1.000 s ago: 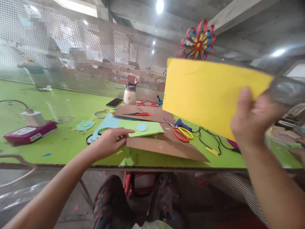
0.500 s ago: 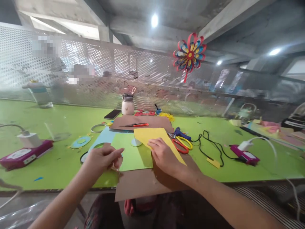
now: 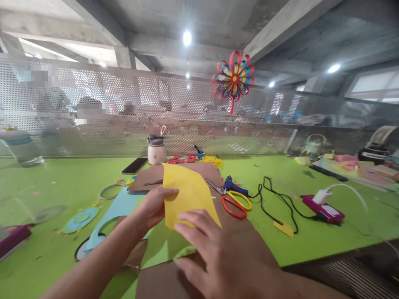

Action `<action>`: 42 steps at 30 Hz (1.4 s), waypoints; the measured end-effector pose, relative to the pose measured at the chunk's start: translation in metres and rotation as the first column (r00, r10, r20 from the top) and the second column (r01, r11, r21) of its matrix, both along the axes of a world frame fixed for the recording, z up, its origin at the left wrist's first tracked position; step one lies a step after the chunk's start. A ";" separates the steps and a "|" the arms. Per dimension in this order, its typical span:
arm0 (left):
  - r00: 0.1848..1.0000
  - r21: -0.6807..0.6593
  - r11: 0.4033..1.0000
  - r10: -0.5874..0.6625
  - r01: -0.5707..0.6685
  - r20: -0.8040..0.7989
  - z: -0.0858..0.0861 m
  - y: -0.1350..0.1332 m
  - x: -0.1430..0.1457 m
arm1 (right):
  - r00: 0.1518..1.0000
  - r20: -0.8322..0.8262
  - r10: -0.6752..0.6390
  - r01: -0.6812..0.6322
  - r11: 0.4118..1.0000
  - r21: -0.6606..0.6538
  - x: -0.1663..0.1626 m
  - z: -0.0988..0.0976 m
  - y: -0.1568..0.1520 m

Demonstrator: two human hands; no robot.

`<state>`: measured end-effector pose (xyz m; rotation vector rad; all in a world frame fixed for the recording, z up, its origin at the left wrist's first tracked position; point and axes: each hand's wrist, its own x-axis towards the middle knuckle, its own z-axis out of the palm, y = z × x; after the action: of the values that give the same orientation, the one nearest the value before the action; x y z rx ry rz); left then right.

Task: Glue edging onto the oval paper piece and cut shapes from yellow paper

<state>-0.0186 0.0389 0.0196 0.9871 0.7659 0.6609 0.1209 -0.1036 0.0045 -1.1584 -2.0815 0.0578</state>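
Note:
A sheet of yellow paper (image 3: 187, 191) is raised in front of me, bowed, above a light green sheet (image 3: 157, 247). My left hand (image 3: 156, 203) pinches its left edge, thumb on the near face. At its lower edge is my right hand (image 3: 202, 245), fingers apart and thumb spread away; contact with the paper cannot be made out. Brown cardboard (image 3: 249, 253) lies under the sheets. Beside my left forearm is a cut blue sheet (image 3: 115, 211). Scissors (image 3: 233, 207) with red and yellow handles lie right of the yellow paper.
A blue glue gun (image 3: 235, 186) with a black cord lies past the scissors. Power strips (image 3: 324, 209) sit on both sides. Behind are a phone (image 3: 135, 165), a white bottle (image 3: 156, 151) and a mesh screen (image 3: 187, 137). A paper flower (image 3: 234, 79) hangs overhead.
My left hand has moved right and taken hold of the yellow paper's left edge. The right hand has loosened from the paper and come lower and nearer. The view has shifted.

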 end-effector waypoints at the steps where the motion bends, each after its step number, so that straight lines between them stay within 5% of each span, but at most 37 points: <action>1: 1.000 0.026 1.000 -0.002 0.002 0.003 0.005 0.004 -0.004 | 0.993 -0.109 -0.040 0.041 0.999 0.004 0.014 0.005 0.003; 3: 1.000 0.074 0.997 -0.001 0.001 0.002 0.017 0.012 -0.013 | 0.864 -0.467 -0.189 0.176 0.982 -0.072 0.048 0.012 0.020; 5: 1.000 0.106 0.994 -0.013 0.010 0.023 0.029 0.016 -0.020 | 0.679 -0.657 -0.329 0.149 0.937 -0.315 0.080 0.012 0.047; 9: 1.000 0.163 0.987 0.004 -0.004 -0.001 0.041 0.019 -0.023 | 0.639 -0.726 -0.255 -0.166 0.875 -0.454 0.101 0.007 0.084; 13: 1.000 0.191 0.981 0.013 -0.012 -0.003 0.037 0.028 -0.022 | 0.304 -0.928 -0.214 -0.526 0.775 -0.351 0.082 0.006 0.087; 15: 1.000 0.169 0.986 0.010 -0.008 -0.011 0.034 0.034 -0.023 | 0.163 -0.952 -0.261 -0.515 0.800 -0.307 0.075 0.006 0.088; 21: 0.979 0.229 0.965 0.086 -0.128 0.186 0.024 0.035 -0.017 | -0.016 -0.964 -0.264 -0.306 0.919 -0.247 0.078 -0.004 0.104; 27: 0.986 0.075 0.993 -0.096 0.086 0.135 -0.017 -0.001 0.014 | -0.125 -0.965 -0.230 -0.164 0.964 -0.208 0.076 -0.019 0.115; 31: 0.997 -0.019 0.999 -0.034 0.035 0.074 -0.036 -0.012 0.027 | -0.152 -0.960 -0.237 -0.120 0.968 -0.220 0.074 -0.028 0.119; 36: 0.998 -0.006 1.000 0.031 -0.031 0.046 -0.042 -0.016 0.025 | -0.160 -0.942 -0.296 -0.116 0.953 -0.280 0.076 -0.033 0.114; 42: 0.962 0.144 0.983 -0.144 0.112 0.234 -0.032 -0.026 0.021 | -0.148 -0.946 -0.290 -0.149 0.952 -0.269 0.074 -0.025 0.096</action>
<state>0.0024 0.0131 -0.0128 1.0419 0.4430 0.7104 0.1952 -0.0076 -0.0209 -0.7967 -0.4495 0.9767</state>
